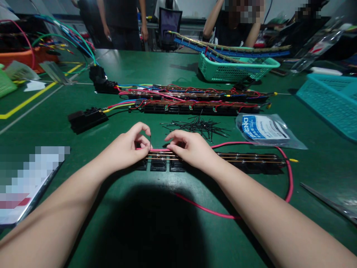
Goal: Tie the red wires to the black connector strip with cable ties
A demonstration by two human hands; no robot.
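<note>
A long black strip of components [251, 160] with bare copper wires along its top lies across the green mat in front of me. A pink wire [288, 175] loops from its left end round the right end and back under my right arm. My left hand [129, 147] pinches a thin black cable tie [150, 141] upright at the strip's left end, fingers closed. My right hand [189, 147] rests on the strip beside it, fingertips pinched on the pink wire. A loose heap of black cable ties [199, 126] lies just beyond my hands.
Two wired strips [195, 100] with coloured leads and black connector blocks [86, 119] lie further back. A plastic bag [264, 128] sits to the right, turquoise baskets [237, 67] beyond. Papers [25, 186] lie at left. People stand and sit across the table.
</note>
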